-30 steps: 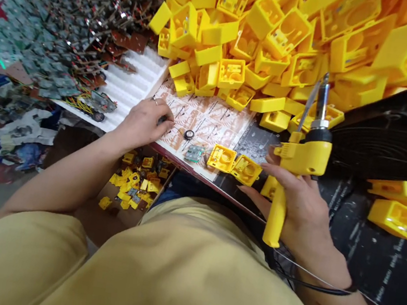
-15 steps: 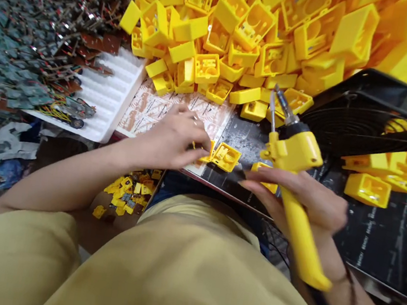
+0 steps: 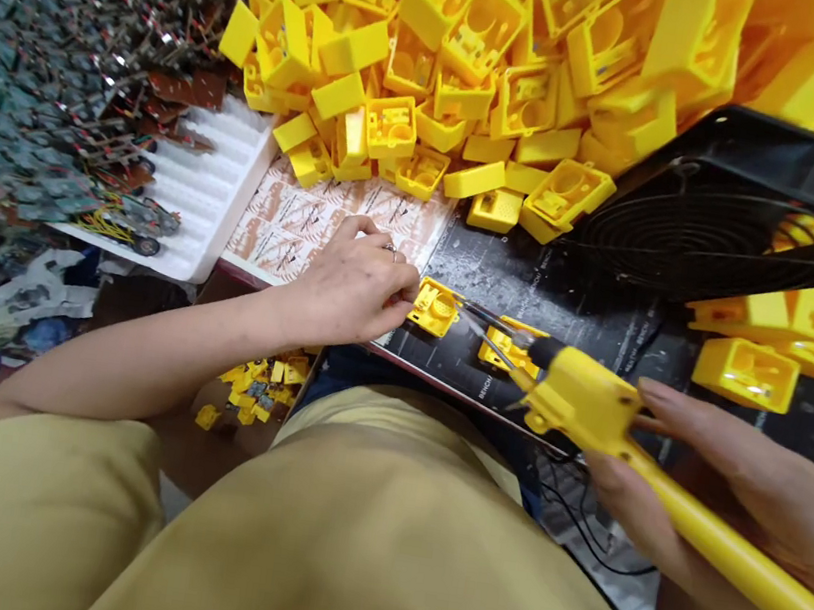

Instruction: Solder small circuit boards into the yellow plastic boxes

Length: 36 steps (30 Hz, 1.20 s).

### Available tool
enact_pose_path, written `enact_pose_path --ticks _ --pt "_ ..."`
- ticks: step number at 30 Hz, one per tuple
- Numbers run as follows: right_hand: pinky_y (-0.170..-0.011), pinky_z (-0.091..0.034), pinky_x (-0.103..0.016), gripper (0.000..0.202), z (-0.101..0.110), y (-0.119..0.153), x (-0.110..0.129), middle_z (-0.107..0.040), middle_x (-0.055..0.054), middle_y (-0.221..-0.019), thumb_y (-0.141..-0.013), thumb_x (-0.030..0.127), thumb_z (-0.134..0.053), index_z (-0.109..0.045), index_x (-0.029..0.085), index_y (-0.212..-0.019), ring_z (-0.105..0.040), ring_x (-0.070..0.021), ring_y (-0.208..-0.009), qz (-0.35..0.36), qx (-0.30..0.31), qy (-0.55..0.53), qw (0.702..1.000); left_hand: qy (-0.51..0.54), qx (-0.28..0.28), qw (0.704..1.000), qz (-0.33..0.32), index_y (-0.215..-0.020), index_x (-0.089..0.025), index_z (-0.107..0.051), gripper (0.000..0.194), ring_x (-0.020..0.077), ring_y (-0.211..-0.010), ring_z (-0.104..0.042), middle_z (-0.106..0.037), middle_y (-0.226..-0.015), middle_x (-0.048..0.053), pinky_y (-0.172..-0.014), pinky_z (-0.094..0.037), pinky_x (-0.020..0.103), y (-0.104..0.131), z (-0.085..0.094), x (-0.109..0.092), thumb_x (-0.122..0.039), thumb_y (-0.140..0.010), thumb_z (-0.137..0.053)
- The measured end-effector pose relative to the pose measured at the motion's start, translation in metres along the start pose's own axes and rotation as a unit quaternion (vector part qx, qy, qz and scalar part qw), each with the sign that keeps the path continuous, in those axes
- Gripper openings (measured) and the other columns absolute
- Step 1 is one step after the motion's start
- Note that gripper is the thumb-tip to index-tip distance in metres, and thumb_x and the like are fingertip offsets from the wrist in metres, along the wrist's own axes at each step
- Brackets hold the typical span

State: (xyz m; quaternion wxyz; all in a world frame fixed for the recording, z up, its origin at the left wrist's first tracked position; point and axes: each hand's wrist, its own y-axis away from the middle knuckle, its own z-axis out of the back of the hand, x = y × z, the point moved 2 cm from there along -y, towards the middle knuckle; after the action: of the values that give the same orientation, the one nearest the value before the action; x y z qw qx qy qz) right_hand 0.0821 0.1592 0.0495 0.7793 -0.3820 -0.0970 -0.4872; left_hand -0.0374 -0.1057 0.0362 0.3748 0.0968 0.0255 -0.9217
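My right hand (image 3: pixel 705 498) is wrapped around the yellow handle of a soldering gun (image 3: pixel 590 402). Its metal tip and a thin feed tube point left, with the tip at the right edge of a small open yellow plastic case (image 3: pixel 437 309). My left hand (image 3: pixel 364 284) is closed at that case's left side, thumb and fingers pinched on its edge; the fingertips are partly hidden. A second yellow case (image 3: pixel 511 345) lies on the bench to the right, partly behind the gun's tip.
A large heap of yellow cases (image 3: pixel 483 33) fills the back. A black fan (image 3: pixel 694 204) stands at the right, near more cases (image 3: pixel 746 373). Wired circuit boards (image 3: pixel 68 76) pile up on a white foam tray (image 3: pixel 204 186) at the left. Small yellow parts (image 3: pixel 263 386) lie below the bench.
The soldering gun has swung down from pointing upward to pointing left, its tip now at the case. My right hand has moved right. The left hand stays by the case.
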Motion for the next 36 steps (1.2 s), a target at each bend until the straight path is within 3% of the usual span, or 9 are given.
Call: enact_pose_path --ticks 3,9,19,26,29,33,36 --pt "-0.053 -0.057 -0.026 0.053 -0.009 -0.006 0.009 -0.073 0.000 -0.084 -0.086 0.023 -0.072 -0.055 0.029 -0.136 -0.070 -0.0172 -0.068 0.030 0.012 -0.039 0.999 0.009 0.011 1.000 0.008 -0.074 -0.019 -0.069 0.020 0.0210 -0.079 -0.061 -0.071 -0.070 0.003 -0.094 -0.037 0.045 -0.002 0.001 -0.001 -0.025 -0.083 -0.052" --pt "-0.069 -0.059 -0.021 0.015 -0.016 -0.016 0.015 -0.069 0.001 -0.078 -0.086 0.015 -0.071 -0.060 0.022 -0.094 -0.069 -0.0116 -0.071 0.063 0.061 -0.052 0.995 -0.001 0.010 1.000 0.005 -0.073 -0.018 -0.069 0.022 0.0219 -0.081 -0.062 -0.071 -0.069 0.004 -0.093 -0.037 0.045 -0.003 0.001 0.000 -0.026 -0.082 -0.050" --pt "-0.067 -0.062 -0.022 0.020 -0.015 -0.037 0.019 -0.071 -0.002 -0.076 -0.079 0.019 -0.079 -0.063 0.017 -0.090 -0.068 -0.0116 -0.066 0.208 0.056 0.022 0.976 -0.022 -0.001 1.000 -0.016 -0.067 -0.019 -0.067 0.022 0.0196 -0.074 -0.060 -0.069 -0.066 0.003 -0.092 -0.037 0.043 -0.007 0.001 -0.002 -0.027 -0.079 -0.050" --pt "-0.069 -0.056 -0.024 0.008 0.001 -0.021 0.010 -0.070 -0.002 -0.080 -0.089 0.024 -0.069 -0.062 0.022 -0.092 -0.066 -0.0105 -0.072 0.079 0.087 0.029 0.993 -0.021 0.024 0.999 -0.015 -0.069 -0.018 -0.068 0.022 0.0224 -0.078 -0.060 -0.068 -0.067 0.005 -0.090 -0.038 0.045 -0.009 0.004 -0.004 -0.025 -0.079 -0.050" --pt "-0.060 -0.053 -0.022 0.006 0.001 -0.023 0.008 -0.069 -0.002 -0.076 -0.091 0.025 -0.066 -0.062 0.022 -0.090 -0.065 -0.0098 -0.065 0.076 0.061 0.024 0.995 -0.027 0.030 0.999 -0.018 -0.069 -0.018 -0.067 0.023 0.0227 -0.080 -0.060 -0.069 -0.070 0.005 -0.089 -0.038 0.045 -0.010 0.006 -0.005 -0.026 -0.080 -0.049" --pt "-0.048 -0.051 -0.019 0.019 -0.003 -0.024 0.001 -0.071 -0.002 -0.082 -0.084 0.027 -0.075 -0.064 0.023 -0.099 -0.066 -0.0116 -0.062 0.090 0.049 0.036 0.994 -0.006 0.027 1.000 -0.007 -0.079 -0.018 -0.068 0.022 0.0260 -0.091 -0.061 -0.072 -0.080 0.006 -0.093 -0.038 0.047 -0.003 0.009 0.000 -0.031 -0.084 -0.051" --pt "-0.047 -0.054 -0.022 0.043 -0.006 -0.016 -0.006 -0.073 -0.003 -0.086 -0.084 0.027 -0.076 -0.060 0.026 -0.123 -0.068 -0.0147 -0.061 0.066 0.031 0.030 0.997 0.097 -0.007 0.995 0.021 -0.100 -0.018 -0.067 0.030 0.0274 -0.105 -0.060 -0.073 -0.101 0.008 -0.098 -0.039 0.045 0.014 0.011 0.010 -0.042 -0.084 -0.060"
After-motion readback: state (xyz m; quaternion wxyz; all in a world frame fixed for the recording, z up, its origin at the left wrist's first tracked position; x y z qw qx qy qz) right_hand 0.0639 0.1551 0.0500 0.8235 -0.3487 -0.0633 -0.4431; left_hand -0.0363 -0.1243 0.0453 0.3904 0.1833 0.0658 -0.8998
